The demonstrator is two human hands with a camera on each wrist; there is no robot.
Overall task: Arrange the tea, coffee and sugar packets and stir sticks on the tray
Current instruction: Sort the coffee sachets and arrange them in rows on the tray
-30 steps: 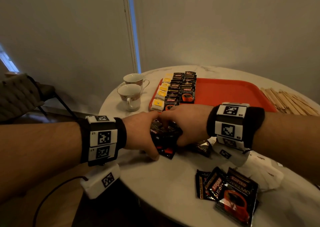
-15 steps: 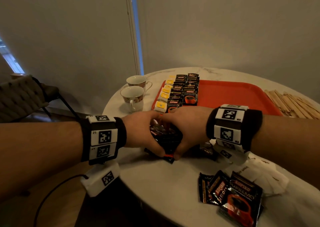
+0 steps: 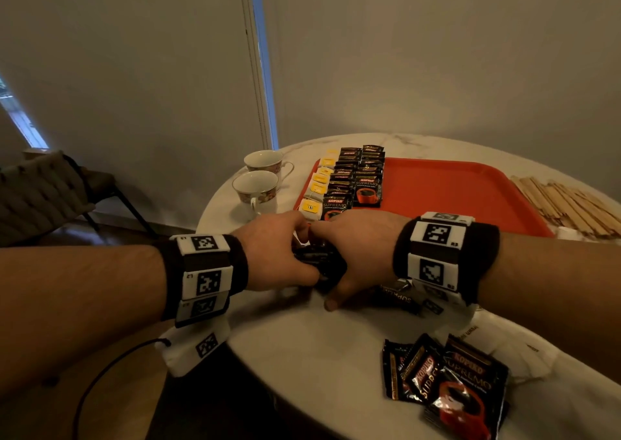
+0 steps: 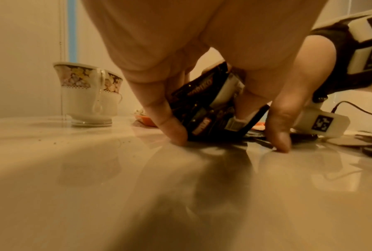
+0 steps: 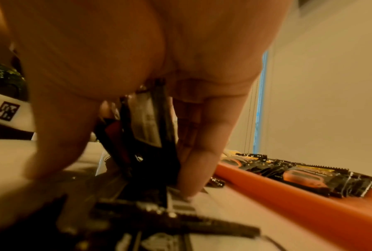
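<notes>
**Ana:** While the two hands were pushing a loose heap of glossy black coffee sachets together a second ago, the bundle lay lower; now the left hand (image 3: 275, 255) and the right hand (image 3: 356, 255) have squeezed it into an upright stack of black coffee sachets (image 3: 319, 261) standing on edge on the worktop (image 3: 319, 355).

**Ben:** So both are gripping?

**Ana:** Yes. The left wrist view shows the left hand's fingertips (image 4: 176, 134) down on the surface with the stack (image 4: 213, 115) clamped against the opposite palm; the right wrist view shows the right hand's fingers curled along the other face of the stack (image 5: 146, 132).

**Ben:** What does that mean for the job?

**Ana:** I judge the sachets are squared up and ready to be carried to the flat red plastic tray (image 3: 453, 197) just beyond both hands.

**Ben:** And around them, from the left?

**Ana:** Beyond the left hand stand two white floral-rimmed teacups (image 3: 258, 187). Ahead of the knuckles, the tray's left end already carries a row of yellow-labelled tea packets (image 3: 319, 187) and two rows of black coffee sachets (image 3: 359, 181); the rest of the tray is bare. Beyond the right wrist lies a pile of pale wooden stir sticks (image 3: 564, 204), off the tray. Nearer the person than the right hand, more loose black coffee sachets (image 3: 447, 382) lie beside white paper packets (image 3: 504, 349), probably sugar.

**Ben:** The room?

**Ana:** A round, pale marble-look worktop, plain grey walls, a bright strip of window, and a dark woven chair (image 3: 43, 191) far left.
</notes>
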